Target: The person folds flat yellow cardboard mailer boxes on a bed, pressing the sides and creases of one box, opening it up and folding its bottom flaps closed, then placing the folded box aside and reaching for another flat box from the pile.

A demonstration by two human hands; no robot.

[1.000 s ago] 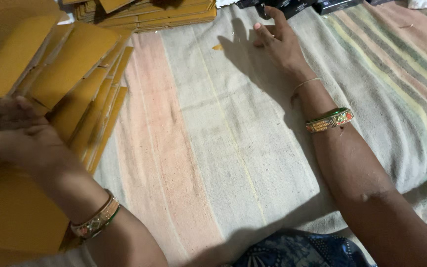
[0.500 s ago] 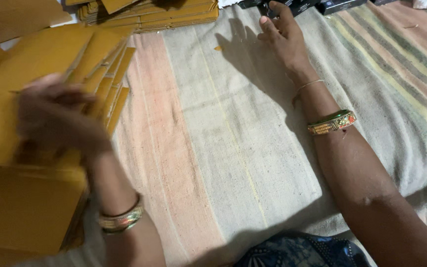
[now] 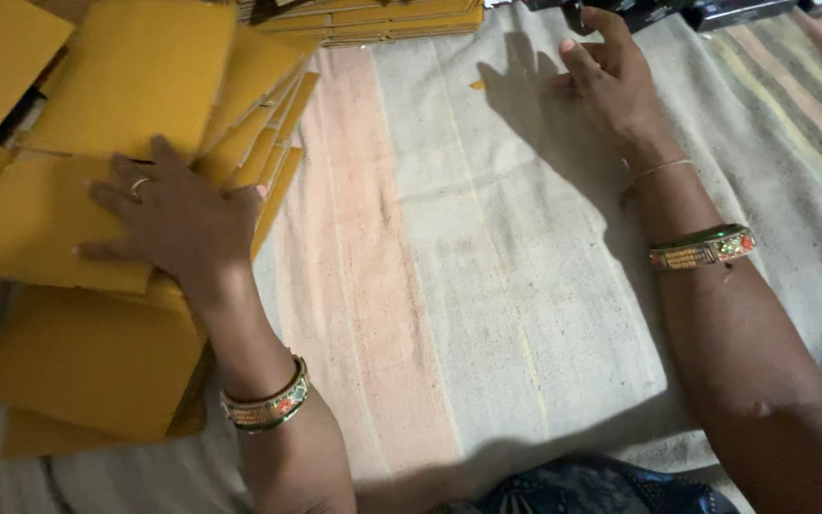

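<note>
Pressing flat with fingers spread wide, the left hand (image 3: pixel 168 214) is now laid on the top yellow envelope (image 3: pixel 45 224) of the loose pile, having been brought forward since a second ago, so the pile is being steadied. The right hand (image 3: pixel 611 81), loosely curled and holding nothing, is kept at a dark object (image 3: pixel 573 11) across the striped cloth (image 3: pixel 487 286); more envelopes (image 3: pixel 373 17) are stacked beyond.

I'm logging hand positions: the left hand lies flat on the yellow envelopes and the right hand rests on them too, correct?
Not quite. In the head view the left hand does lie flat on the yellow envelopes, but the right hand is across the striped cloth, reaching a dark object.
</note>
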